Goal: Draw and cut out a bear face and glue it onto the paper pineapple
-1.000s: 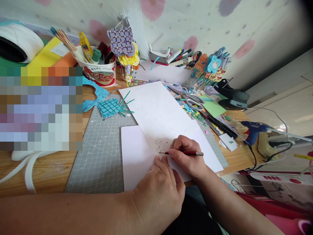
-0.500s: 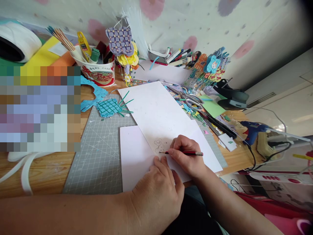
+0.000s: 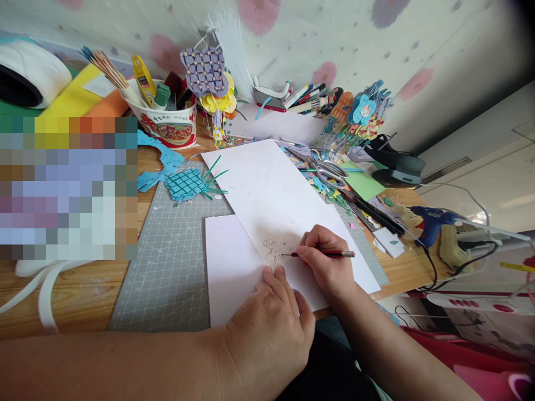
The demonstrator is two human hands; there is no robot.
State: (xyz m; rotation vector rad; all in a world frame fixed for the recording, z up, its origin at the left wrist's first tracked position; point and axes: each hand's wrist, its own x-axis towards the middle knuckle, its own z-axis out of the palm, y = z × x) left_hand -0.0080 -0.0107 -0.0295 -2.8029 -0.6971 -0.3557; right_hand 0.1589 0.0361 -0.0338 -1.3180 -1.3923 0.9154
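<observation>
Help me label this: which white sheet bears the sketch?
The upper sheet, lying askew over the lower sheet; its sketch is beside the pencil tip, while the lower sheet shows no drawing where visible.

We see soft, even light on the paper [image 3: 271, 189], a faint shadow [image 3: 265, 231] pooling beside the right hand [image 3: 328, 262]. Wide-angle stretch pulls at the edges, black darkens the upper right corner, and coarse pixel blocks [image 3: 62, 189] mask part of the left.
</observation>
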